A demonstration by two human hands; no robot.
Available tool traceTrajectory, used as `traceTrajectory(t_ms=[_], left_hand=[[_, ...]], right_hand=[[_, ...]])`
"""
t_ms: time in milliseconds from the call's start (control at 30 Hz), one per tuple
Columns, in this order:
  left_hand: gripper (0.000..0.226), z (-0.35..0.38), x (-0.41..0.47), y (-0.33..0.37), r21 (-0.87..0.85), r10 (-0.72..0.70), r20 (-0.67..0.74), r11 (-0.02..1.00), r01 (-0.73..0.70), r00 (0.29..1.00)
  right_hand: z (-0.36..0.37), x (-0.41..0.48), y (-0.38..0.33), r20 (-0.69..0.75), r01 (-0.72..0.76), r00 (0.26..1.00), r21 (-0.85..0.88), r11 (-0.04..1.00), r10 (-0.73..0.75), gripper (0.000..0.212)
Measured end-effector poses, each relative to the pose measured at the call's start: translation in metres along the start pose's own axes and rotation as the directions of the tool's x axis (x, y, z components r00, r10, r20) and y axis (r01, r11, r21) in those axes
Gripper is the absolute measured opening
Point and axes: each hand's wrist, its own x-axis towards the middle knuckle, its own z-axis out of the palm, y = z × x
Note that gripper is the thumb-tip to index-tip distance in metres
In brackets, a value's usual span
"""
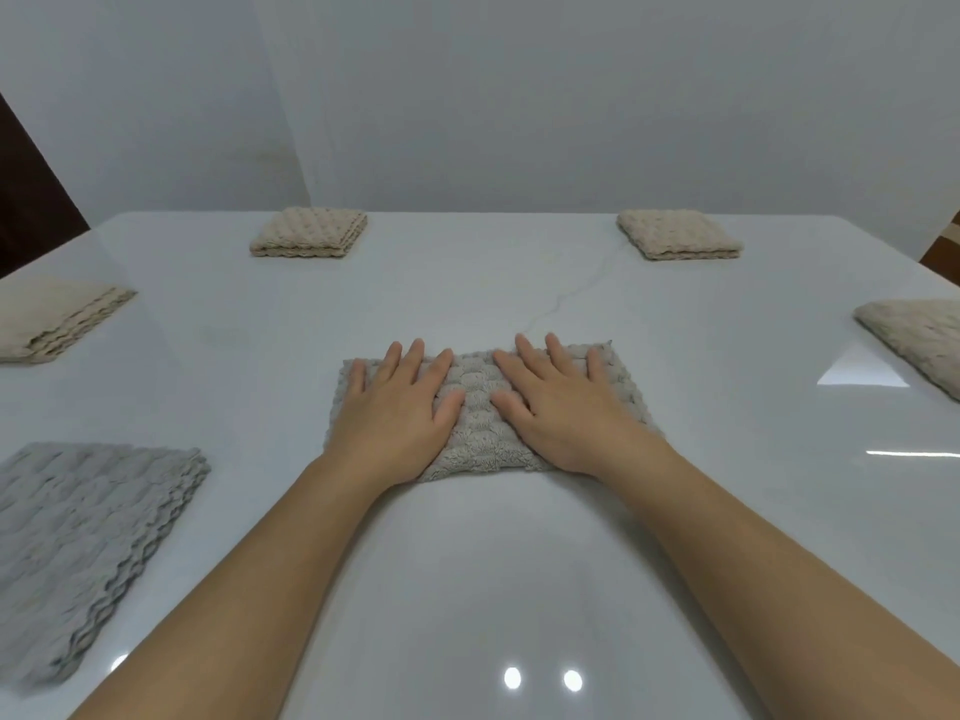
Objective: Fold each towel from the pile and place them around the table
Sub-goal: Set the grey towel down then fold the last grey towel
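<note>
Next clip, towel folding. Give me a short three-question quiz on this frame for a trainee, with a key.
1. True or false: the left hand and right hand both press flat on the middle grey towel.
2. How many folded beige towels lie on the table?
3. Where is the other grey towel? A) near left B) far right C) under the hands
Key: 1 true; 2 four; 3 A.

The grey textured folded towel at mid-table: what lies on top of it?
On the grey textured towel lie the left hand and right hand, flat, fingers straight. Cloth under the palms is covered.
</note>
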Motion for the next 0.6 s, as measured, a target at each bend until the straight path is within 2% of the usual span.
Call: traceTrajectory(t_ms=[133, 300, 400, 500, 600], left_hand=[[0.06, -0.001, 0.0, -0.002, -0.004, -0.06, 0.005, 0.998, 0.06, 0.998], [0.063, -0.002, -0.004, -0.005, -0.018, -0.208, 0.023, 0.978, 0.209, 0.978], [0.065, -0.008, -0.008, -0.003, -0.044, -0.291, -0.082, 0.957, 0.288, 0.953], [0.066, -0.018, -0.008, 0.016, -0.068, -0.202, -0.245, 0.979, 0.191, 0.948], [0.064, -0.011, -0.003, 0.055, -0.049, -0.04, -0.189, 0.998, 0.031, 0.981]], right_hand=[[0.0, 0.0, 0.009, 0.016, -0.078, 0.997, 0.011, 0.997, 0.077, 0.058], [0.001, 0.0, 0.022, 0.004, -0.212, 0.977, -0.01, 0.977, 0.212, 0.063], [0.004, -0.001, 0.021, -0.017, -0.213, 0.977, -0.046, 0.976, 0.213, 0.065], [0.006, -0.001, 0.019, -0.039, -0.212, 0.977, -0.053, 0.976, 0.21, 0.065], [0.006, -0.001, 0.019, -0.037, -0.211, 0.977, -0.06, 0.976, 0.209, 0.065]])
